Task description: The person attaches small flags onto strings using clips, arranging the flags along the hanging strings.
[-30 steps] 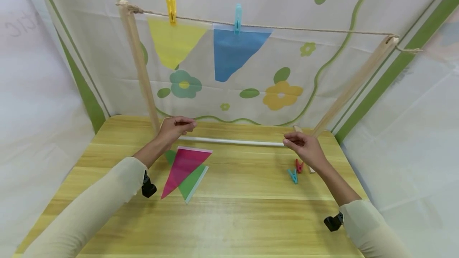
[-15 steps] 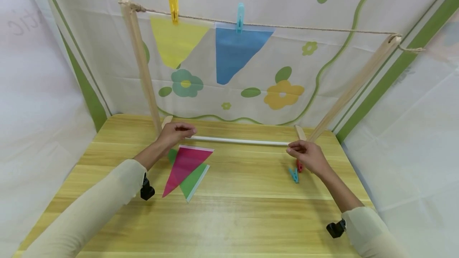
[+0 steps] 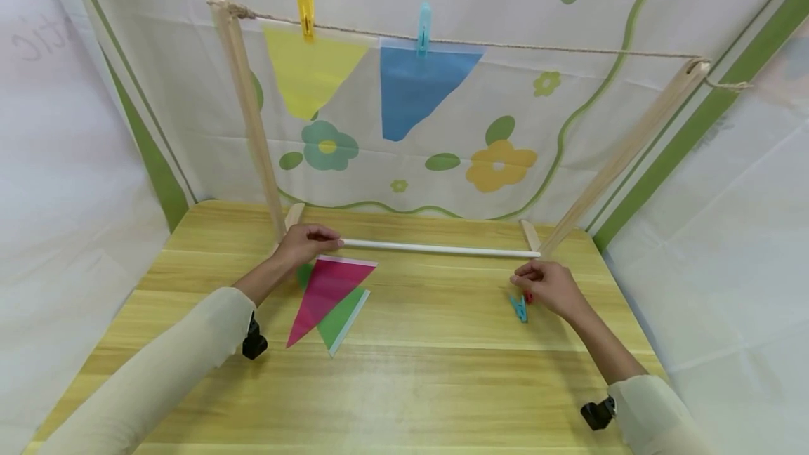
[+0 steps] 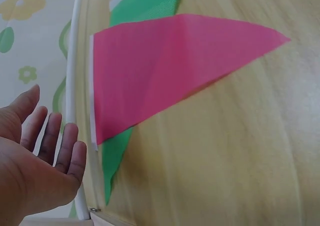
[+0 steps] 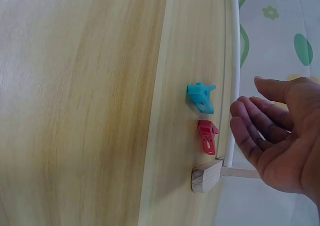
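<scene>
My left hand hovers by the left end of the white rod. Its fingers are loosely bent, thumb apart, holding nothing in the left wrist view. Close by, a pink pennant lies across a green pennant on the table. Over to the right, my right hand is empty with relaxed fingers. Below it are a blue clothespin and a red clothespin, the red one mostly hidden in the head view. On the twine hang a yellow pennant and a blue pennant.
A yellow clothespin and a light blue clothespin grip the hanging pennants. Wooden posts, left and right, hold the twine above the wooden table. Printed fabric encloses the back and sides.
Both hands have come slightly down toward the front, the right one also a little rightward, uncovering the rod's right end. The right hand now covers most of the red clothespin. Pennants and clothespins stay put.
</scene>
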Demonstrator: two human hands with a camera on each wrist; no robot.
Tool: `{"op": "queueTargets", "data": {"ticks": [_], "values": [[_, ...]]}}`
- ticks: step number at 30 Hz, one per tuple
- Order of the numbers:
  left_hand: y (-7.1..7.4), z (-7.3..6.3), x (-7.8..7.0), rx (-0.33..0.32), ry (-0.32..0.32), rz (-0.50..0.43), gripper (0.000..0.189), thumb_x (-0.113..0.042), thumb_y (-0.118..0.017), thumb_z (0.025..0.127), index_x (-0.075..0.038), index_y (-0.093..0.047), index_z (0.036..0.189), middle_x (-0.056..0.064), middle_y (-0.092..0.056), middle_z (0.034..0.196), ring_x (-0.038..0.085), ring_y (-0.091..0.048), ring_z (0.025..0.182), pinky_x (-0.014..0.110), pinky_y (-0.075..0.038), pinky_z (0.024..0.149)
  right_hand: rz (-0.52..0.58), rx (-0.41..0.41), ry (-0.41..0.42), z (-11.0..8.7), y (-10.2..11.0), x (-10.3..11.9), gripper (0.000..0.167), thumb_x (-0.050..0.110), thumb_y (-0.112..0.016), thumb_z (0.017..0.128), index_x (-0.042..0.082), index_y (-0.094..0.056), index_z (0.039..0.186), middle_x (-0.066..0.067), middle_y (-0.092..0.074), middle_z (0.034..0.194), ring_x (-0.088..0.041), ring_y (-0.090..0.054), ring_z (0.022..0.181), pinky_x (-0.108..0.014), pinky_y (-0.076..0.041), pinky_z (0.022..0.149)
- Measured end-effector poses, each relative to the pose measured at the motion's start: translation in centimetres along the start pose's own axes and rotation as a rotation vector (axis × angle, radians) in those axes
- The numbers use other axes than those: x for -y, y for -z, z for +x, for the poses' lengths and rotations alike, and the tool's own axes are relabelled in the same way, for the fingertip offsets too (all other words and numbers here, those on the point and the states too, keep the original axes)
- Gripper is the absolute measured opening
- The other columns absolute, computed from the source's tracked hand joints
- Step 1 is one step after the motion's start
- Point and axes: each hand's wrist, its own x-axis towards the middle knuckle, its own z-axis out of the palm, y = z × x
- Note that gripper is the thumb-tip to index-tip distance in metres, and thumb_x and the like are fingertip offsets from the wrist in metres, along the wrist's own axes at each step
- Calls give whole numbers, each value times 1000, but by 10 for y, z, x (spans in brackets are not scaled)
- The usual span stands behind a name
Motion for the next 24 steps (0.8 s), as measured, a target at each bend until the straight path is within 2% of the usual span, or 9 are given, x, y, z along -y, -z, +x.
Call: {"op": "queueTargets", "data": {"ticks": [5, 11, 16, 24], "values": [[-2, 0, 3, 2, 19, 25, 43, -26, -82, 107, 0, -74, 140, 7, -78, 126, 20, -71, 113, 33, -59, 93, -19, 39, -35, -2, 2, -3, 34, 30, -78, 109, -3, -80, 118, -14, -84, 100, -25, -78, 82, -31, -61, 69], [-3, -1, 5, -20, 39, 46, 34, -18, -86, 103, 0, -78, 130, 7, -80, 118, 18, -72, 109, 32, -60, 97, -62, 66, -83, -6, 4, -7, 29, 28, -82, 105, 0, -79, 106, -12, -80, 93, -24, -74, 77, -30, -56, 65], [-6, -3, 4, -44, 63, 97, 31, -10, -89, 99, 3, -79, 125, 14, -79, 117, 22, -69, 106, 27, -58, 86, -103, 79, -91, -6, 0, -11, 30, 33, -85, 102, 4, -78, 103, -7, -79, 92, -20, -69, 80, -32, -55, 71], [-8, -1, 6, -31, 69, 202, 34, 1, -90, 93, 3, -79, 125, 23, -77, 126, 33, -71, 117, 23, -58, 80, -122, 82, -75, -3, -8, -8, 39, 39, -93, 95, 5, -77, 104, -6, -75, 93, -20, -65, 82, -35, -52, 74]]}}
